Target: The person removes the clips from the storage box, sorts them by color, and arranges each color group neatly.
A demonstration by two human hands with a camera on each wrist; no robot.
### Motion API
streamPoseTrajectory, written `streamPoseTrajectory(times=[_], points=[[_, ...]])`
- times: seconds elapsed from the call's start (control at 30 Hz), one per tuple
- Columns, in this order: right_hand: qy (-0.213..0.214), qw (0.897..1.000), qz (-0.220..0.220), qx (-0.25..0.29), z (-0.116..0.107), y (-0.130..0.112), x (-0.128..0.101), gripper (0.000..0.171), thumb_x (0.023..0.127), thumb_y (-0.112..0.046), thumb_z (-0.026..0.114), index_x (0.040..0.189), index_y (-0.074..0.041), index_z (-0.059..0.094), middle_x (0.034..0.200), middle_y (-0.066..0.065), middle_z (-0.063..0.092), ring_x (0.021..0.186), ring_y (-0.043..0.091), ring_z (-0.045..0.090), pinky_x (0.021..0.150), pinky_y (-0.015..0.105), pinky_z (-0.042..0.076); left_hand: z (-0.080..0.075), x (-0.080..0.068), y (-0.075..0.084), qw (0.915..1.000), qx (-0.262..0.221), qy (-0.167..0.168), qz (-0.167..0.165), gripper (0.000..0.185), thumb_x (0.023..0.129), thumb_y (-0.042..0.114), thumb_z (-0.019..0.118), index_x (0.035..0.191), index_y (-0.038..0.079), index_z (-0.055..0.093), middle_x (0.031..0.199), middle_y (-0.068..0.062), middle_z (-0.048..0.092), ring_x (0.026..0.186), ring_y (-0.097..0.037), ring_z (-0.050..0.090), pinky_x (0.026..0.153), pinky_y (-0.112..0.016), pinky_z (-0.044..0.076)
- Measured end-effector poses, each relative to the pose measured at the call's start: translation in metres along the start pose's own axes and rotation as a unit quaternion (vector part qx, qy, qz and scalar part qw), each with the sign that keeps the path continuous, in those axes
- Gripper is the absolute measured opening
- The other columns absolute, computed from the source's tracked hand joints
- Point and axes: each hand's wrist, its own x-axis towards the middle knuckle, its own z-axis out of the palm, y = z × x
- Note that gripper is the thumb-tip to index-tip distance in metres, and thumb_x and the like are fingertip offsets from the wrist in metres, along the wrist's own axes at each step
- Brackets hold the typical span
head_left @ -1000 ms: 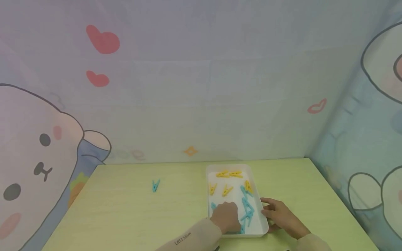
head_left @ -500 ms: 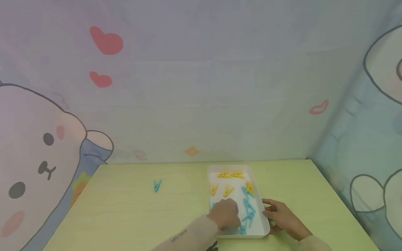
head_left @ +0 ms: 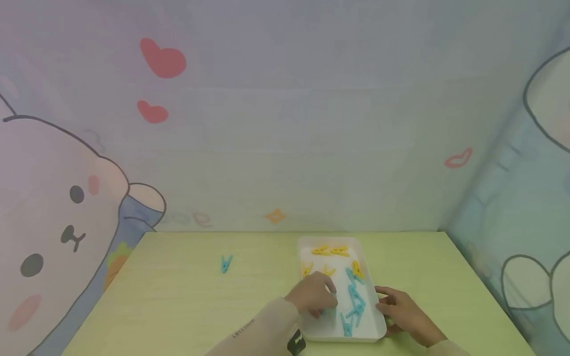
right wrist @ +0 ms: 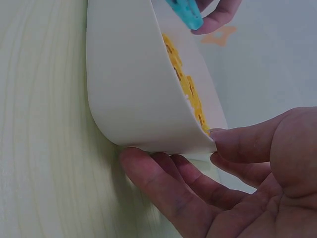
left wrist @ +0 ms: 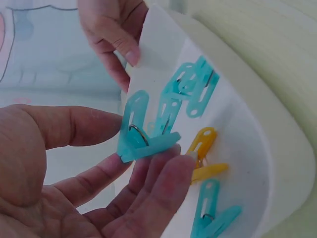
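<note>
Over the near left part of a white tray (head_left: 373, 324), my left hand (head_left: 313, 295) pinches a teal clothespin. The left wrist view shows this teal clothespin (left wrist: 156, 146) between thumb and fingertips, its two legs spread and a metal spring visible. My right hand (head_left: 407, 314) grips the tray's right side; in the right wrist view its thumb (right wrist: 245, 144) is at the rim and the other fingers lie against the outer wall. Inside the tray, several yellow clothespins (head_left: 339, 251) lie toward the far end, and several teal clothespins (head_left: 347, 325) run along the right side.
A single teal clothespin (head_left: 225, 265) lies on the pale green table (head_left: 187, 301), left of the tray. Behind the table hangs a printed cloth backdrop (head_left: 285, 148), with another printed panel (head_left: 494, 198) at the right.
My left hand has risen from the tray's near end and moved slightly farther away, now with a teal clothespin visible in its fingers. My right hand stays at the tray's side. The head view has shifted slightly.
</note>
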Motion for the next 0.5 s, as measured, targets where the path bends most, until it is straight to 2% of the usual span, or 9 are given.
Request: streamPoseTrajectory(times=[0.13, 0.5], points=[[0.001, 1.0, -0.002, -0.003, -0.001, 0.0, 0.0, 0.05, 0.096, 0.0, 0.058, 0.143, 0.006, 0.042, 0.108, 0.02, 0.06, 0.09, 0.03, 0.065, 0.061, 0.045, 0.058, -0.008, 0.0, -0.002, 0.9993, -0.037, -0.004, 0.003, 0.028, 0.076, 0.004, 0.069, 0.104, 0.002, 0.069, 0.077, -0.005, 0.063, 0.059, -0.024, 0.064, 0.054, -0.036, 0.057], [-0.004, 1.0, 0.011, 0.002, 0.0, -0.002, -0.001, 0.048, 0.098, -0.001, 0.056, 0.143, 0.007, 0.042, 0.113, 0.022, 0.06, 0.096, 0.033, 0.065, 0.064, 0.045, 0.058, -0.027, 0.004, -0.013, 0.9967, -0.079, 0.016, -0.003, 0.028, 0.076, 0.004, 0.071, 0.103, 0.003, 0.069, 0.076, -0.008, 0.065, 0.06, -0.026, 0.067, 0.055, -0.035, 0.057]])
